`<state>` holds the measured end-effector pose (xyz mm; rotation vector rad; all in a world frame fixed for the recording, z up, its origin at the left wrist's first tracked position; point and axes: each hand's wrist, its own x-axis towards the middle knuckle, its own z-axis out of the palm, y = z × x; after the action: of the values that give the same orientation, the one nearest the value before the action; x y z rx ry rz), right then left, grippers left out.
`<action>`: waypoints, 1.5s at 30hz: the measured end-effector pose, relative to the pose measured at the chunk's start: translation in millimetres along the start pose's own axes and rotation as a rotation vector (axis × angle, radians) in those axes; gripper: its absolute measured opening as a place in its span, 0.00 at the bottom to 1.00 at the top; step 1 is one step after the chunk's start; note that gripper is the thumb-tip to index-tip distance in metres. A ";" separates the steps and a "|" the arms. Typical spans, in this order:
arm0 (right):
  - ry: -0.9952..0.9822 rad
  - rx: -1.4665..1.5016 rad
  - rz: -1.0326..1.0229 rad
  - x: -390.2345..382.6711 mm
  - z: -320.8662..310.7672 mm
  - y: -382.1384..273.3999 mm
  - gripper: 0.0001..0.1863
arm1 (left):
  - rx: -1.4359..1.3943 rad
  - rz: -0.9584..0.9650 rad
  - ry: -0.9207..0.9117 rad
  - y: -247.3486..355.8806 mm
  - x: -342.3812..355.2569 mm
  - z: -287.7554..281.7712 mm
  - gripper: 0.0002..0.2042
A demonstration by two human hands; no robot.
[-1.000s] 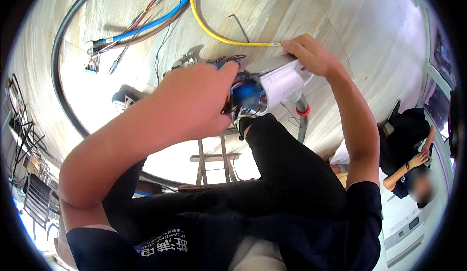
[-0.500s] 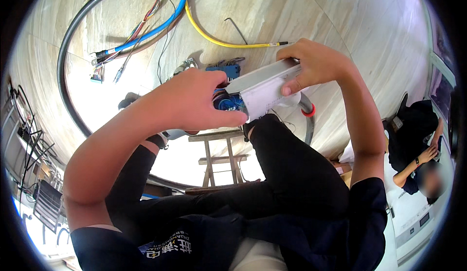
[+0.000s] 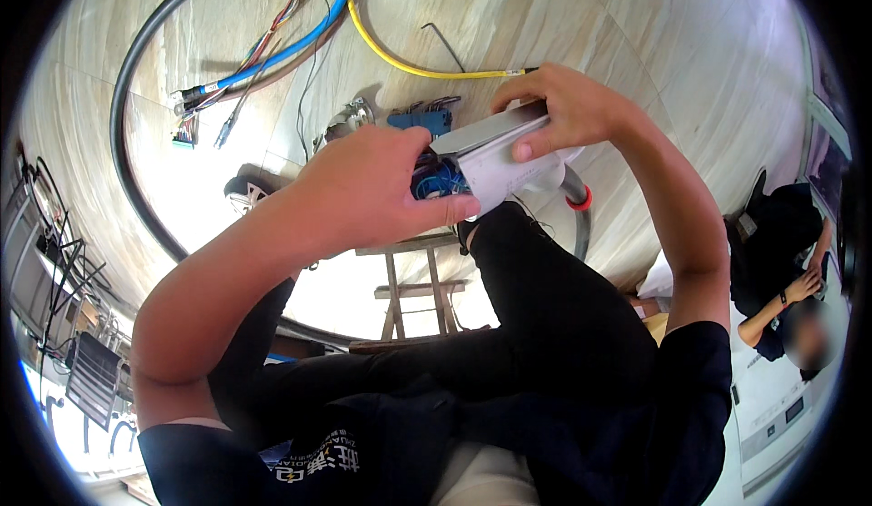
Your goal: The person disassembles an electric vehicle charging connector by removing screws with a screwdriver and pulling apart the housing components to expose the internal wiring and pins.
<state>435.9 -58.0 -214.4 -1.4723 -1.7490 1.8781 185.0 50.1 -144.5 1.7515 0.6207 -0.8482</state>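
Above my lap, the white box (image 3: 498, 156) sat between both hands, its open end stuffed with blue wires (image 3: 434, 179). A second before, it had pointed up and away with the wiring in plain view; by this moment I had swung it level and drawn it closer. My left hand (image 3: 377, 193) had come over the open end, fingers curled against the wires and thumb pressed along the box's lower edge, so most of the bundle was now covered. My right hand (image 3: 568, 111) stayed clamped on the far end, thumb on the side face. I judged the turn gave my left fingers better reach into the wiring. A grey hose (image 3: 574, 206) with a red collar hung from the box. Beyond, a yellow cable (image 3: 400, 61) and a blue cable (image 3: 272, 56) lay on the floor (image 3: 636, 34), with a wooden stool (image 3: 418, 288) beneath my knee.
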 end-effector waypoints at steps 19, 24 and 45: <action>0.220 0.032 -0.003 -23.5 20.4 10.0 0.39 | 0.058 0.055 0.121 8.4 -24.9 6.6 0.22; 0.175 -0.004 0.056 -10.7 19.0 15.4 0.37 | -0.045 -0.057 0.063 4.9 -13.7 -0.9 0.26; 0.442 0.228 0.429 -113.0 148.2 94.7 0.17 | -0.191 -0.016 -0.118 -16.7 17.8 -32.9 0.44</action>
<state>427.0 -261.3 -262.0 -2.0848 -1.0489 1.6664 191.5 86.8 -161.5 1.5149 0.6171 -0.8672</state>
